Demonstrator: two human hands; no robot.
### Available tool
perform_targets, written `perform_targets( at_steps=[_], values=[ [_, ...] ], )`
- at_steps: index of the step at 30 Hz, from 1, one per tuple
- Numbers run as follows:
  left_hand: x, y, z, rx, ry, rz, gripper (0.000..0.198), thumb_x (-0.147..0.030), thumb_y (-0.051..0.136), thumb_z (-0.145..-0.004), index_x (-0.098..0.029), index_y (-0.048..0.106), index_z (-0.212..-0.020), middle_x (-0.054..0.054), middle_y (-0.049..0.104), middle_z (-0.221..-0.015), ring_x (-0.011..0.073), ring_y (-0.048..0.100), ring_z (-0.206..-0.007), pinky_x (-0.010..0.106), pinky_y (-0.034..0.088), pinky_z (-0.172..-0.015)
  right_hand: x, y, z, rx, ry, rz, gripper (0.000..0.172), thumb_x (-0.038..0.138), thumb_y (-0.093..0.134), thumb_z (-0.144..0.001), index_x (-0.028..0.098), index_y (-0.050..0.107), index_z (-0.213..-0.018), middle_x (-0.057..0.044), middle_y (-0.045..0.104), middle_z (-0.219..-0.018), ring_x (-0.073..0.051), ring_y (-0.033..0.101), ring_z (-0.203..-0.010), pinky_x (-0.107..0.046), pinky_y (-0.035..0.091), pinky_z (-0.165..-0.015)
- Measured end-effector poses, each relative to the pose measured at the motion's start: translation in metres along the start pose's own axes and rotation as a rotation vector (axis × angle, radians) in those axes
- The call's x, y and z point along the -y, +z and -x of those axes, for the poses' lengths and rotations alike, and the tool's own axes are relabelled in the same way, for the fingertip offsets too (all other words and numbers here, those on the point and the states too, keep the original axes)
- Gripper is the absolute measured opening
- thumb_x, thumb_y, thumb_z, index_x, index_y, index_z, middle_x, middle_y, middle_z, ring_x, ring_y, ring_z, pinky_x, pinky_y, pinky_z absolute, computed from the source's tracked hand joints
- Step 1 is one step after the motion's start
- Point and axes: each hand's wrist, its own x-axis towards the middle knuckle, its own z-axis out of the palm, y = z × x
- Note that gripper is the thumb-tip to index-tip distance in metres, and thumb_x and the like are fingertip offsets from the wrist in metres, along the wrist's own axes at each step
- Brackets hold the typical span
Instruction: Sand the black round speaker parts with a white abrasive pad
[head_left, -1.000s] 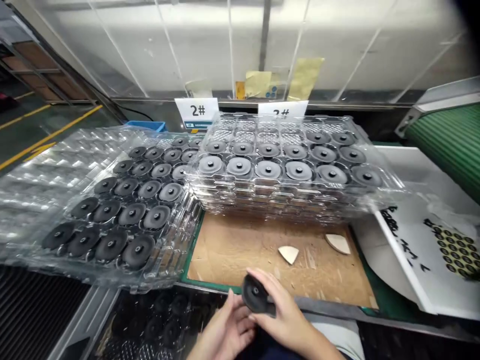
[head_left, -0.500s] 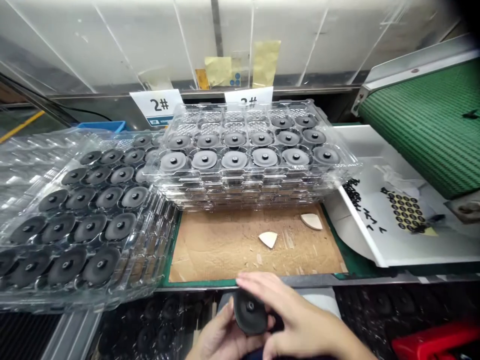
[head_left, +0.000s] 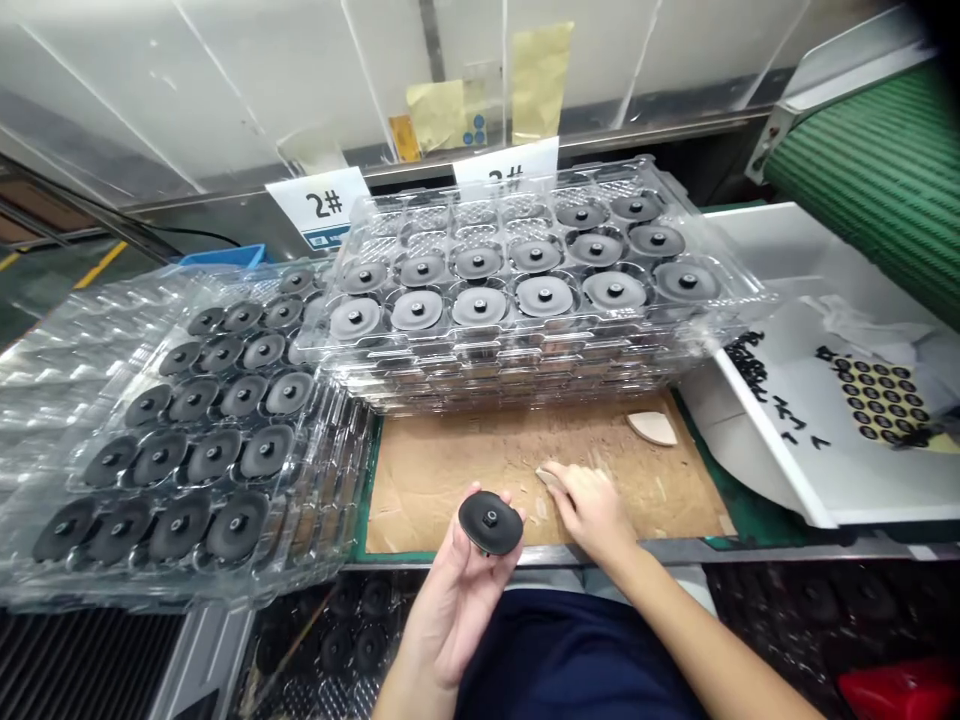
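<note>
My left hand (head_left: 469, 600) holds a black oval disc with a small hub at its centre (head_left: 491, 524), tilted towards me above the table's front edge. On the brown cardboard, my right hand (head_left: 596, 510) pinches a small cream wedge-shaped pad (head_left: 551, 480), most of it covered by the fingers. A second cream pad (head_left: 652, 428) lies farther right on the cardboard (head_left: 442, 460). Behind the hands, a stack of clear plastic trays (head_left: 517, 350) carries more black discs in its top cells. Another clear tray (head_left: 300, 500) at the left is filled with similar discs.
At the right stands a white bin (head_left: 787, 470) with small black clips (head_left: 791, 420) and a sheet of round black stickers (head_left: 885, 400). A green conveyor belt (head_left: 885, 170) rises beyond it. Two "#" signs (head_left: 322, 205) stand behind the trays. Something red (head_left: 900, 690) is at lower right.
My right hand has left the disc, moved up and right onto the cardboard and taken hold of the nearer cream pad. The left hand has raised the disc. The camera view has shifted.
</note>
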Motion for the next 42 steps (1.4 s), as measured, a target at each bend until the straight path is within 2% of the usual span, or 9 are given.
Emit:
perform_targets(
  at_steps=[10, 16, 20, 22, 26, 31, 34, 39, 42],
  values=[
    [0.003, 0.019, -0.004, 0.033, -0.033, -0.035, 0.056, -0.028, 0.073, -0.071, -0.022, 0.053, -0.124, 0.010, 0.065, -0.119, 0.0290, 0.057, -0.115, 0.036, 0.044, -0.099, 0.014, -0.025, 0.018, -0.002, 0.012, -0.114, 0.027, 0.027, 0.039, -0.094, 0.021, 0.065, -0.100, -0.005, 0.072, -0.089, -0.019, 0.065, -0.080, -0.030, 0.045, -0.070],
    [0.014, 0.033, -0.005, 0.074, 0.077, -0.174, 0.058, -0.029, 0.071, -0.073, -0.021, 0.051, -0.127, 0.011, 0.064, -0.119, 0.0246, 0.059, -0.111, 0.035, 0.046, -0.097, 0.077, -0.090, -0.007, -0.145, -0.092, -0.212, 0.026, 0.022, 0.042, -0.092, 0.019, 0.057, -0.113, -0.006, 0.068, -0.102, -0.019, 0.059, -0.086, -0.034, 0.040, -0.079],
    [0.016, 0.037, -0.003, 0.058, 0.067, -0.283, 0.064, -0.034, 0.074, -0.068, -0.025, 0.052, -0.127, 0.011, 0.063, -0.121, 0.0267, 0.059, -0.109, 0.033, 0.050, -0.089, 0.107, -0.112, -0.017, 0.121, -0.215, -0.381, 0.022, 0.014, 0.042, -0.090, 0.017, 0.061, -0.100, -0.003, 0.068, -0.090, -0.016, 0.058, -0.080, -0.029, 0.039, -0.073],
    [0.016, 0.037, -0.003, 0.034, 0.082, -0.316, 0.063, -0.034, 0.076, -0.066, -0.026, 0.054, -0.124, 0.010, 0.063, -0.120, 0.0275, 0.058, -0.109, 0.033, 0.050, -0.089, 0.110, -0.111, -0.021, 0.226, -0.212, -0.419, 0.021, 0.010, 0.042, -0.089, 0.019, 0.060, -0.097, -0.001, 0.068, -0.091, -0.014, 0.058, -0.080, -0.027, 0.038, -0.073],
    [0.017, 0.042, 0.001, 0.030, 0.070, -0.340, 0.055, -0.034, 0.076, -0.067, -0.023, 0.060, -0.118, 0.010, 0.067, -0.112, 0.0270, 0.059, -0.107, 0.035, 0.048, -0.093, 0.111, -0.108, -0.022, -0.006, -0.234, -0.353, 0.024, 0.013, 0.039, -0.089, 0.012, 0.060, -0.101, -0.007, 0.066, -0.088, -0.018, 0.055, -0.077, -0.032, 0.035, -0.071],
    [0.010, 0.052, 0.010, 0.067, 0.018, -0.297, 0.058, -0.034, 0.084, -0.052, -0.025, 0.067, -0.107, 0.006, 0.069, -0.107, 0.0218, 0.064, -0.097, 0.025, 0.051, -0.084, 0.097, -0.130, 0.000, 0.233, -0.271, -0.472, 0.021, 0.008, 0.045, -0.086, 0.018, 0.059, -0.098, 0.001, 0.063, -0.080, -0.012, 0.052, -0.070, -0.026, 0.035, -0.067],
    [0.013, 0.058, 0.011, 0.160, -0.038, -0.234, 0.058, -0.033, 0.086, -0.046, -0.025, 0.069, -0.102, 0.003, 0.071, -0.101, 0.0161, 0.065, -0.088, 0.020, 0.050, -0.079, 0.091, -0.142, 0.005, 0.097, -0.194, -0.323, 0.021, 0.008, 0.045, -0.087, 0.017, 0.059, -0.101, 0.000, 0.060, -0.074, -0.013, 0.048, -0.066, -0.028, 0.032, -0.065],
    [0.017, 0.068, 0.013, 0.212, -0.090, -0.335, 0.042, -0.031, 0.078, -0.065, -0.021, 0.068, -0.104, 0.005, 0.069, -0.095, 0.0212, 0.062, -0.096, 0.030, 0.047, -0.089, 0.096, -0.143, -0.019, 0.037, -0.594, -0.280, 0.032, 0.017, 0.033, -0.094, 0.019, 0.064, -0.101, 0.000, 0.056, -0.065, -0.015, 0.041, -0.061, -0.032, 0.028, -0.064],
    [0.015, 0.067, 0.016, 0.204, -0.068, -0.401, 0.053, -0.042, 0.080, -0.056, -0.019, 0.069, -0.102, 0.006, 0.069, -0.092, 0.0261, 0.062, -0.097, 0.035, 0.048, -0.088, 0.097, -0.141, -0.029, 0.140, -0.570, -0.348, 0.030, 0.017, 0.035, -0.094, 0.019, 0.064, -0.102, -0.001, 0.059, -0.071, -0.014, 0.046, -0.065, -0.032, 0.029, -0.066]
  ],
)
